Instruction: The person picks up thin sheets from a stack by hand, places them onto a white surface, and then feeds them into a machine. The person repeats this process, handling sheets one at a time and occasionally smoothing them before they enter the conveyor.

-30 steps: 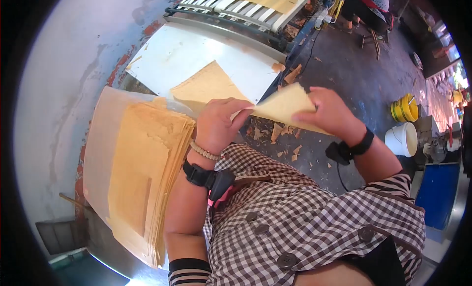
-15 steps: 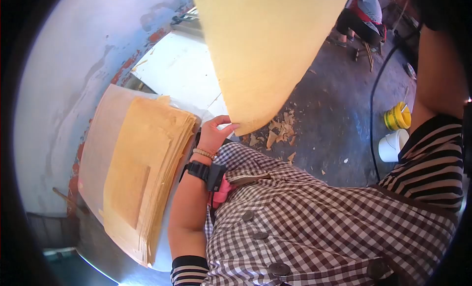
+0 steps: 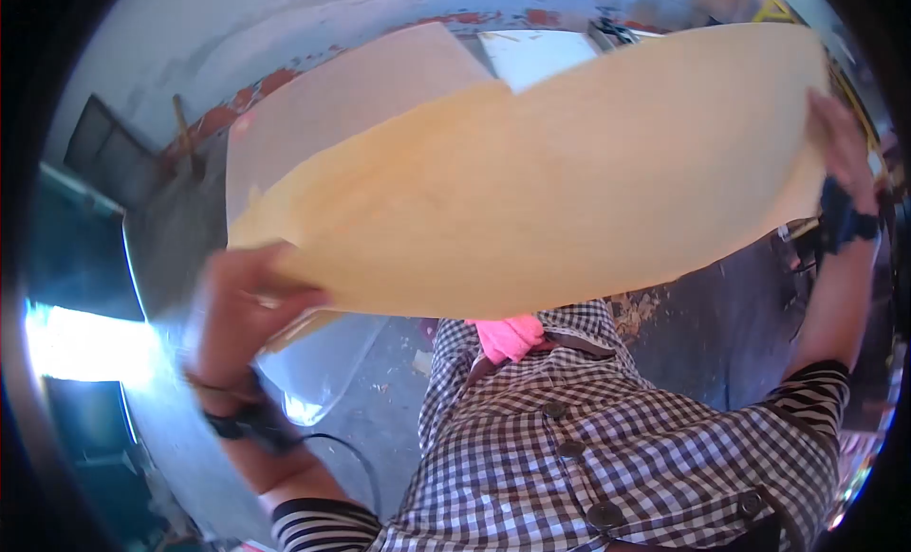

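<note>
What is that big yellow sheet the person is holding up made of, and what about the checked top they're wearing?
The yellow sheet looks like thin wood veneer or stiff paper: matte, pale tan, bowing in a smooth curve between the left hand and right hand. Motion blur hides any grain, so I can't be sure. The checked top appears to be woven cloth, brown-and-white gingham with dark round buttons.

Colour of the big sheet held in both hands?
Pale yellow-tan, plain and unpatterned; the sheet shows best in the head view.

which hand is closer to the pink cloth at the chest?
Left. The left hand grips the veneer sheet at its lower left corner, beside the pink cloth. The right hand is up at the sheet's far right edge, farther off.
</note>
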A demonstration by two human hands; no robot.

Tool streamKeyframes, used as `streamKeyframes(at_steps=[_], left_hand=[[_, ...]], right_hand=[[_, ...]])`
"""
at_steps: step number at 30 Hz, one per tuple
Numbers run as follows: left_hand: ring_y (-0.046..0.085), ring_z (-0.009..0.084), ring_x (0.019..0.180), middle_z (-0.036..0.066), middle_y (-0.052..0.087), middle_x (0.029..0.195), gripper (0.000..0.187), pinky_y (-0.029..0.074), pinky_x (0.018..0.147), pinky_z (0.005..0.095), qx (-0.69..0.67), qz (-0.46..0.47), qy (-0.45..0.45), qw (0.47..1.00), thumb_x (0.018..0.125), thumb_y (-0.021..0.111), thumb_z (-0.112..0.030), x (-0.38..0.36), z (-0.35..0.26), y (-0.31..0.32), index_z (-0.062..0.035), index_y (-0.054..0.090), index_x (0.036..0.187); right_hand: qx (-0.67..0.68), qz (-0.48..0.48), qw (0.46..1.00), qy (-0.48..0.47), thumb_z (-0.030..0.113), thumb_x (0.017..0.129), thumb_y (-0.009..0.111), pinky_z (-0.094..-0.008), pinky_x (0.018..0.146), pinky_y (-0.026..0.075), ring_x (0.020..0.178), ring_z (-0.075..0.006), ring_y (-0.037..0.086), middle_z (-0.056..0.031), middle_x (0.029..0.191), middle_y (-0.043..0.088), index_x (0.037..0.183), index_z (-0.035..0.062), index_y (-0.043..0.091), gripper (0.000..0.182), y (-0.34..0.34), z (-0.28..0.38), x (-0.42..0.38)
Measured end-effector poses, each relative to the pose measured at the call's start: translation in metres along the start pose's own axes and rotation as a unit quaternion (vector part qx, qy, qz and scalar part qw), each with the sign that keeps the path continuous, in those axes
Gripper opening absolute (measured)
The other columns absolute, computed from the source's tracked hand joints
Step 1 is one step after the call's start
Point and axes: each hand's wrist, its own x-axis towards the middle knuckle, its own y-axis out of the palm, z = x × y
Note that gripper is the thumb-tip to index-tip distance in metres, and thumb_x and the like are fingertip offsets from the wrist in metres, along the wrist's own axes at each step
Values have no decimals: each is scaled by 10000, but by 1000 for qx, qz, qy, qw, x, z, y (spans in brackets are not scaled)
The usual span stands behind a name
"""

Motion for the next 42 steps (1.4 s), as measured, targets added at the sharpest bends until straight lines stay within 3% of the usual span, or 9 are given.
streamKeyframes(at_steps=[3,6,8,10,14,18,30,37,42], left_hand=[[646,108,768,58,695,826,319,520,705,268,-53,58,-175,981,721,758,0,26,9,-57,19,675,1028],[639,124,695,58,670,760,286,514,620,286,16,107,-241,965,720,714,18,44,67,-90,20,667,1003],[631,132,651,58,650,711,247,505,571,301,57,141,-269,951,725,698,9,53,112,-106,13,666,970],[652,165,733,72,670,796,270,517,634,347,167,143,-281,934,729,735,-47,65,156,-96,-9,665,987],[650,250,1007,103,667,1150,483,486,869,457,582,113,-204,779,783,752,-237,71,117,-6,-50,615,1207],[455,295,1327,109,505,1423,675,357,1069,477,324,-47,3,945,811,739,-333,57,80,92,-118,473,1393],[296,282,1444,107,369,1542,652,203,1168,469,282,-11,-24,959,871,634,-302,86,60,154,-102,421,1453],[277,313,1450,139,349,1547,627,191,1169,469,334,18,-8,942,959,480,-395,63,71,105,-66,370,1482],[303,333,1433,155,361,1535,628,219,1161,465,321,24,7,947,953,490,-399,74,53,93,-64,380,1473]], right_hand=[[52,145,988,0,436,995,457,-373,1076,365,1263,-240,513,-125,1345,564,1364,4,509,571,161,31,30],[-185,204,879,-389,565,972,364,-425,1103,314,1294,-334,474,-198,1407,504,1420,-29,434,747,245,9,59],[-147,179,872,-432,321,914,648,-373,976,460,1146,-294,596,-179,1273,601,1331,-25,522,556,320,-15,95],[226,179,940,186,392,871,704,-354,813,526,896,-237,678,-125,1033,703,1162,-34,634,521,398,-9,97],[-55,114,989,82,355,874,690,-332,697,529,745,-192,675,-83,872,719,994,-14,696,389,452,-45,66],[-51,35,992,107,334,859,678,-328,707,525,753,-184,673,-97,862,715,1001,14,705,351,445,6,65],[98,-165,978,77,249,853,691,-319,811,514,891,-207,653,-81,1000,691,1170,98,642,354,397,-13,10],[751,-293,498,319,820,792,500,-497,1067,376,1256,-326,478,-206,1433,419,1523,50,198,1103,398,-158,-70],[758,-282,535,247,782,816,517,-496,936,487,1161,-322,591,-216,1336,541,1435,30,385,983,380,-223,-54]])
